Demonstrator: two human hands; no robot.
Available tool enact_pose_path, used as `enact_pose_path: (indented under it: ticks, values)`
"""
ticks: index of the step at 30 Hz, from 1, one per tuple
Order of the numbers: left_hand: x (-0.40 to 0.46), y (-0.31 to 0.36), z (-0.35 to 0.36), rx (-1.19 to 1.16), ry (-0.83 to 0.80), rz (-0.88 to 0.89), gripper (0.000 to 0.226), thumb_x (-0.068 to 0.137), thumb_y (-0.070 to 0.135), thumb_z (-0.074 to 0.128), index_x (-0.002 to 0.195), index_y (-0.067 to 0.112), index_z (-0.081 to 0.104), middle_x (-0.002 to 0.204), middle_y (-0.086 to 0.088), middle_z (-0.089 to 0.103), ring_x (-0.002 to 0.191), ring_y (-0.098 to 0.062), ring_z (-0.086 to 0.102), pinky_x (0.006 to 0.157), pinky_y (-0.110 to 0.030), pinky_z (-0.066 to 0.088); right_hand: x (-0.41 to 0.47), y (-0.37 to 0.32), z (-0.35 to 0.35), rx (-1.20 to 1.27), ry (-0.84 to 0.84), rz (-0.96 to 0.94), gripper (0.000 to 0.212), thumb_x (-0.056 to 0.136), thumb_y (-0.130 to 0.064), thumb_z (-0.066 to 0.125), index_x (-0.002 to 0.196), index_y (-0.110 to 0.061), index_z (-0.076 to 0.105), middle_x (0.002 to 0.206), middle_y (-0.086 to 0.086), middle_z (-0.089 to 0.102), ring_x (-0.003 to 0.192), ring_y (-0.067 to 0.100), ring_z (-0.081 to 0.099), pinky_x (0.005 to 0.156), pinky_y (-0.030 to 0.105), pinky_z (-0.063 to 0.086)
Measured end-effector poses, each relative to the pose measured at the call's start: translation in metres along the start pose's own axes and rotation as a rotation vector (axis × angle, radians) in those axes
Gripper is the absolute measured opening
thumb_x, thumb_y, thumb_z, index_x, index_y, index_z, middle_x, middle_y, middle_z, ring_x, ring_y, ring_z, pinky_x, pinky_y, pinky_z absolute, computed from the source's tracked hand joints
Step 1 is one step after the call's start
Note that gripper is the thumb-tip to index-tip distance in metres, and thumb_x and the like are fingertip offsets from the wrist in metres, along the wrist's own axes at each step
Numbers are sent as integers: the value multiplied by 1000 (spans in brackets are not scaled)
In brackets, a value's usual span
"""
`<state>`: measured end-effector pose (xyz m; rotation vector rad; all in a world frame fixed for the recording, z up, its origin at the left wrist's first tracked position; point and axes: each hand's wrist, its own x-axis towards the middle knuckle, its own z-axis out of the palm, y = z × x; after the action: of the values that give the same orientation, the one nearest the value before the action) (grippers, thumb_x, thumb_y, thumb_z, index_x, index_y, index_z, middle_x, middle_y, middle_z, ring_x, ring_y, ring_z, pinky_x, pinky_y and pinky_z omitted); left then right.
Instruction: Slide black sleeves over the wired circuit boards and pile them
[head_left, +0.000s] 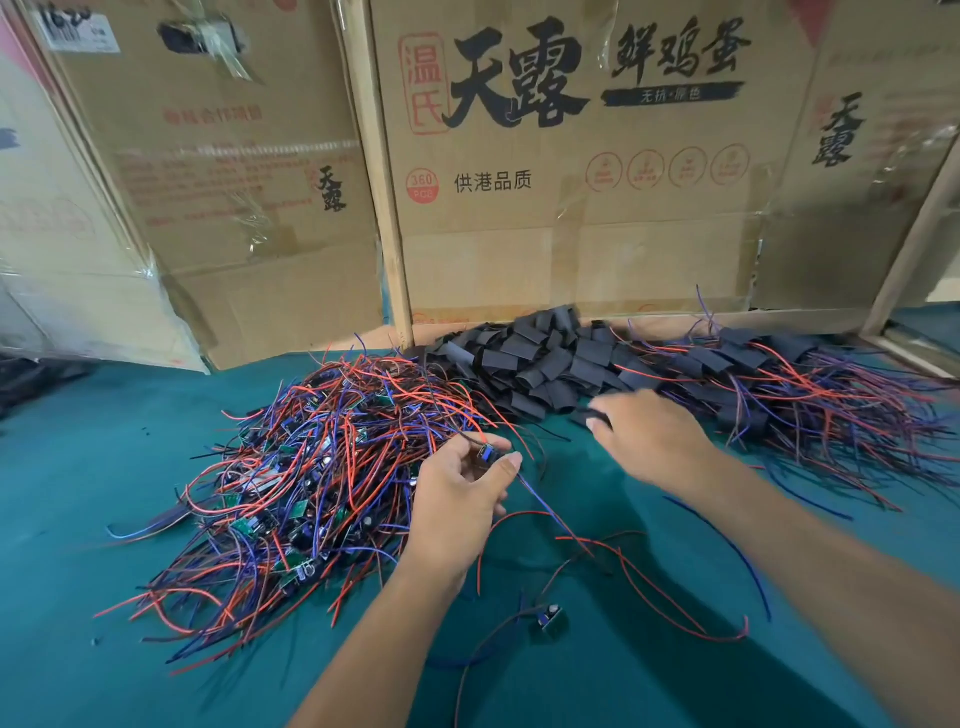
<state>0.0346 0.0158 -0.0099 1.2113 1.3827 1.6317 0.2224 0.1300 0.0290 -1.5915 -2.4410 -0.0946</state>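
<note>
Your left hand (462, 483) pinches a small wired circuit board (487, 454) between thumb and fingers. Its thin red and blue wires (545, 506) hang down past your wrist onto the green cloth table (104, 467).

Your right hand (649, 436) reaches toward the heap of flat black sleeves (540, 358) at the back of the table. Its fingertips grip one black sleeve (589, 413) at the near edge of that heap.

A big tangled pile of bare green boards with red and blue wires (311, 478) lies just left of your left hand. A pile of boards already in black sleeves (779, 384) lies on the right, wires fanning out toward you. One loose small board with wires (548, 618) lies on the cloth between your arms.

Brown cardboard boxes with black writing (519, 156) stand behind everything.
</note>
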Motion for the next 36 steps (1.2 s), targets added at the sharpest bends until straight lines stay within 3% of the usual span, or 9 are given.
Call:
enact_pose_path:
  ticks: [3,9,15,23,26,29,31,34,36]
  values:
    - [-1,2,0,-6,-9,6,5,89,11,73,92,11,68,61,7,60,52,-10,52,52,-20,48,-34,3,11,-191,-55,-21,27,103,-35,37,116,-23,57,106,2,63,102,27,62,70,35,44]
    - [-2,2,-1,-8,-13,13,5,89,11,72,93,10,69,62,10,62,55,-10,54,54,-21,49,-56,13,17,-347,-195,-126,30,106,-31,37,128,-13,47,123,6,57,115,27,49,89,37,42]
    - [-1,1,-2,1,-6,7,4,90,12,72,91,12,69,61,9,62,55,-11,54,54,-21,49,-58,10,7,-373,-334,-111,38,94,3,43,131,-4,43,129,10,50,120,27,44,93,38,45]
    - [-1,1,-1,7,-10,2,3,90,13,72,91,14,69,64,8,63,57,-10,55,55,-21,50,-57,-8,-8,-628,-292,-242,28,93,-5,49,118,-10,59,119,9,63,113,28,57,88,35,41]
    - [-5,7,3,-222,-100,-45,6,88,5,72,88,10,69,69,-3,60,57,-14,53,55,-24,49,-54,-12,-20,-396,-231,-136,14,93,-5,48,100,-16,54,104,4,63,99,28,64,72,34,41]
    - [-11,12,8,-446,-269,-80,8,82,6,72,88,12,71,71,-5,58,58,-15,50,57,-24,47,-59,-16,-23,200,-163,-23,22,97,-14,43,75,-14,41,73,5,58,61,15,57,52,31,36]
    - [-14,15,12,-473,-341,-73,9,81,6,71,89,10,70,68,-6,55,57,-15,51,57,-24,48,-68,-25,-22,487,-161,-14,24,98,-17,46,75,-14,51,67,2,67,49,3,56,50,29,44]
    - [-19,17,15,-488,-409,-73,11,82,3,69,92,6,67,64,-7,55,54,-15,53,58,-25,50,-80,-39,-15,819,-205,-24,21,99,-15,48,89,-22,65,76,0,74,68,8,68,64,31,56]
    - [-20,18,14,-482,-441,-71,12,84,3,68,95,4,65,64,-7,58,54,-15,53,60,-25,50,-85,-43,-9,1126,-223,-19,20,100,-10,49,95,-15,67,83,3,75,80,17,73,68,30,58]
